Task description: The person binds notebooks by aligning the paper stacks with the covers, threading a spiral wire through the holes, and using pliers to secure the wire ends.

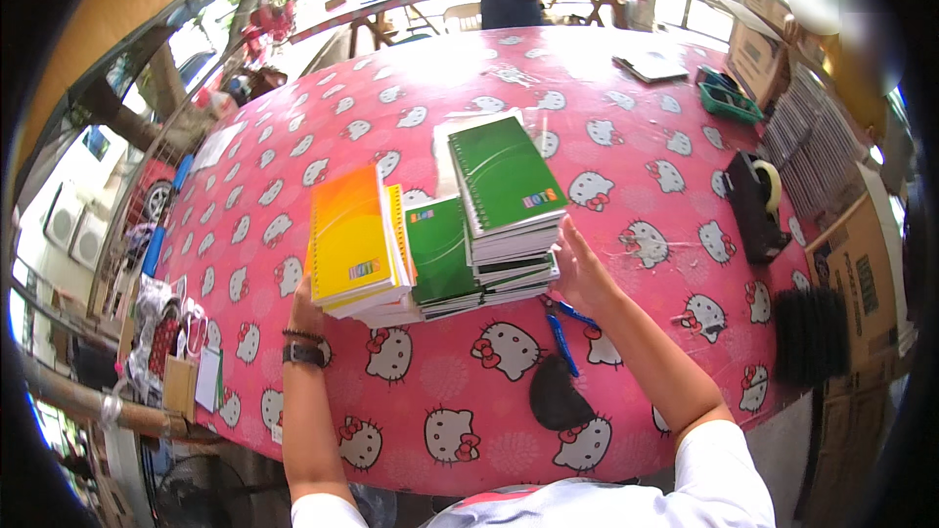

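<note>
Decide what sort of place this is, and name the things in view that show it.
Probably a stationery packing or sorting stall, partly open-air. Stacks of spiral notebooks lie between both hands on a pink-clothed table; a tape dispenser and cardboard boxes stand at the right.

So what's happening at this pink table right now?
A person presses stacks of spiral notebooks together from both sides. The left hand rests against the tilted orange notebooks; the right hand is flat against the taller green-covered stack. A blue pen and a black tape dispenser lie on the pink tablecloth.
</note>
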`<state>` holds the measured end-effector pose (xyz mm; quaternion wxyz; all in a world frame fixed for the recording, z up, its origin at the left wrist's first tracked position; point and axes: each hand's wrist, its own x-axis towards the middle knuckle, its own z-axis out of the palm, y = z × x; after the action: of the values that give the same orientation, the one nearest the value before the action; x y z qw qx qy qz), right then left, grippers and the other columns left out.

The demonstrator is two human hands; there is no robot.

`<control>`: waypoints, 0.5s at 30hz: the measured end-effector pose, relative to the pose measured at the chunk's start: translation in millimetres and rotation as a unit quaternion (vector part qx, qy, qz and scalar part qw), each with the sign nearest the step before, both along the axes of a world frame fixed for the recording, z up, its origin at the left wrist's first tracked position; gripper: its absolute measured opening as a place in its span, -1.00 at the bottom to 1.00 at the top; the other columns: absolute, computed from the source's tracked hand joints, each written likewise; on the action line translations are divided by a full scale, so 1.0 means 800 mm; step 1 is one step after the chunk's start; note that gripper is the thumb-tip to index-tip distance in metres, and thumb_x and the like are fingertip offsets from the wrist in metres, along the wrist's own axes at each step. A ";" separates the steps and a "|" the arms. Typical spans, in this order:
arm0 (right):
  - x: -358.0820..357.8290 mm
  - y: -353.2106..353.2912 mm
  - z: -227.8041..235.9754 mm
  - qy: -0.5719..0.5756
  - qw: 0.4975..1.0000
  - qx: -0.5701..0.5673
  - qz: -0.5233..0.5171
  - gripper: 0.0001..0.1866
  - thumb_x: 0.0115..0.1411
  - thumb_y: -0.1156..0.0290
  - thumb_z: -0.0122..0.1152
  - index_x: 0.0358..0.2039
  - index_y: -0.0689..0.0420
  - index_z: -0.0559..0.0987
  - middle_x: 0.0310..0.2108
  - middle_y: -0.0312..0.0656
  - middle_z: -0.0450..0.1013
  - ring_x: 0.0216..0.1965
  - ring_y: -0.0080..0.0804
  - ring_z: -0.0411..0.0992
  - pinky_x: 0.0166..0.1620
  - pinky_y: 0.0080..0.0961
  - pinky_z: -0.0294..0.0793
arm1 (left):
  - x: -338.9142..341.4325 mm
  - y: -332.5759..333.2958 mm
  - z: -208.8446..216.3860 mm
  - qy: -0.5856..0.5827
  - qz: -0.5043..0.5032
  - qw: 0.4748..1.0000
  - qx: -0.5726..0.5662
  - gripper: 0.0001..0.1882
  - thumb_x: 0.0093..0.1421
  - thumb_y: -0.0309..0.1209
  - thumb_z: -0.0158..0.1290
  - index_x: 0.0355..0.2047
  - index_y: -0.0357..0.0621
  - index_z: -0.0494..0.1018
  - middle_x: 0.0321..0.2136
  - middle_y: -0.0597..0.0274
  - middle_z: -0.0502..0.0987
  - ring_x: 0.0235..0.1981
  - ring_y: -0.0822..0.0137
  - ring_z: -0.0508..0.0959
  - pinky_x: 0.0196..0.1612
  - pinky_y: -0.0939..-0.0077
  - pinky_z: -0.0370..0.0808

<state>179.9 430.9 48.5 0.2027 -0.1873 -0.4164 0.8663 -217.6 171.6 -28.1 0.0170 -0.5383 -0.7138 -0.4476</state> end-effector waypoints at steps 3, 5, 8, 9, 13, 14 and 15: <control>0.028 0.012 -0.006 -0.035 0.998 0.011 -0.056 -0.22 0.17 -0.25 -0.09 0.23 0.05 0.18 0.17 -0.18 0.22 0.14 -0.34 0.21 0.12 -0.25 0.22 | 0.078 0.052 0.022 -0.379 -0.006 0.924 0.045 -0.80 0.22 -0.42 -0.08 -0.27 -0.30 0.43 -0.43 0.20 0.53 -0.47 0.49 0.49 -0.46 0.60 0.43; 0.030 0.007 0.000 -0.035 0.994 0.020 -0.098 -0.29 0.18 -0.20 -0.06 0.16 0.05 0.25 0.10 -0.22 0.29 0.07 -0.40 0.26 0.06 -0.29 0.28 | 0.072 0.052 0.017 -0.350 -0.049 0.933 0.062 -0.76 0.18 -0.36 -0.04 -0.26 -0.29 0.44 -0.43 0.20 0.54 -0.48 0.47 0.50 -0.46 0.58 0.43; 0.053 0.021 -0.011 -0.018 0.983 0.036 -0.178 -0.45 0.23 -0.09 -0.04 0.05 0.05 0.36 -0.03 -0.30 0.39 -0.06 -0.50 0.35 -0.03 -0.42 0.35 | 0.118 0.091 0.052 -0.504 -0.081 0.858 0.055 -0.72 0.11 -0.34 -0.04 -0.25 -0.30 0.44 -0.40 0.20 0.55 -0.48 0.40 0.52 -0.44 0.54 0.45; 0.071 0.039 -0.029 -0.025 0.978 0.044 -0.204 -0.48 0.23 -0.06 -0.04 0.03 0.06 0.36 -0.04 -0.31 0.40 -0.06 -0.51 0.35 -0.04 -0.44 0.36 | 0.145 0.122 0.069 -0.583 -0.090 0.807 0.043 -0.70 0.09 -0.34 -0.04 -0.25 -0.31 0.44 -0.39 0.20 0.55 -0.47 0.38 0.52 -0.43 0.53 0.45; 0.085 0.045 -0.021 -0.026 0.974 0.040 -0.223 -0.59 0.26 0.05 -0.05 -0.02 0.05 0.40 -0.10 -0.31 0.44 -0.12 -0.52 0.41 -0.11 -0.46 0.43 | 0.124 0.148 0.061 -0.546 -0.133 0.827 0.011 -0.67 0.19 -0.32 -0.18 -0.13 -0.21 0.42 -0.30 0.22 0.56 -0.32 0.40 0.55 -0.25 0.51 0.48; 0.082 0.043 -0.010 -0.024 0.972 0.047 -0.229 -0.59 0.26 0.06 -0.05 -0.02 0.05 0.40 -0.11 -0.31 0.44 -0.13 -0.51 0.41 -0.12 -0.45 0.44 | 0.124 0.154 0.058 -0.550 -0.126 0.825 0.017 -0.67 0.18 -0.32 -0.17 -0.14 -0.21 0.42 -0.30 0.22 0.56 -0.33 0.39 0.55 -0.25 0.51 0.48; 0.081 0.037 0.002 -0.055 0.960 0.023 -0.272 -0.60 0.26 0.06 -0.06 -0.03 0.06 0.42 -0.12 -0.31 0.45 -0.16 -0.51 0.43 -0.14 -0.45 0.46 | 0.127 0.159 0.051 -0.555 -0.117 0.824 0.024 -0.67 0.17 -0.31 -0.16 -0.14 -0.22 0.42 -0.29 0.22 0.56 -0.33 0.38 0.55 -0.25 0.50 0.47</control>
<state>244.9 460.1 49.9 0.4118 -0.3358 -0.3802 0.7570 -115.8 298.7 12.8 -0.4212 -0.2779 -0.5239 -0.6862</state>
